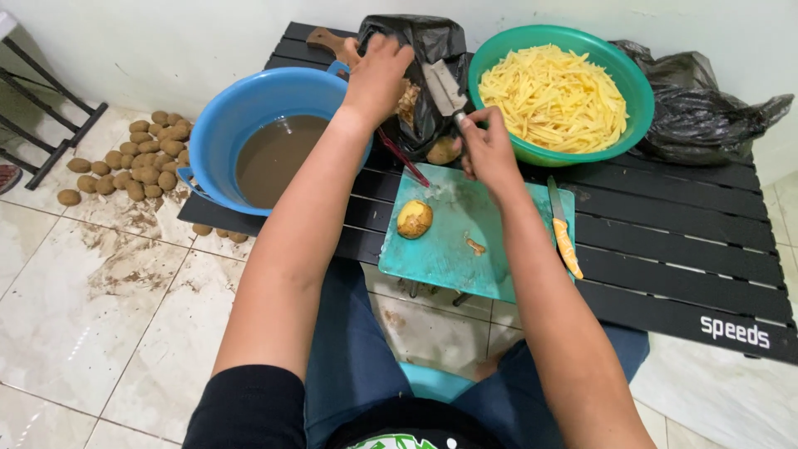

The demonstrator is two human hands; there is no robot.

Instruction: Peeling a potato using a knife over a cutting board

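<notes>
A makeshift home food-prep corner, set on a tiled floor [100, 333] smeared with mud. A low black slatted bench [665, 249] carries a teal cutting board [465, 241], a green bowl [636, 100] of cut potato strips and a blue basin [241, 108] of muddy water. Unwashed potatoes [133, 158] lie heaped against the white wall [166, 41].

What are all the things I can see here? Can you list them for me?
blue basin: one, blue, left on table, brown water inside
green bowl: one, green, back, full of yellow potato strips
cutting board: one, teal, front edge
peeled potato: one, yellow-brown, on board
small knife: one, orange handle, board's right edge
black bags: two, back of table
potatoes: many, brown, on floor
table: one, black, slatted
left hand: at open bag
right hand: holds cleaver
</notes>
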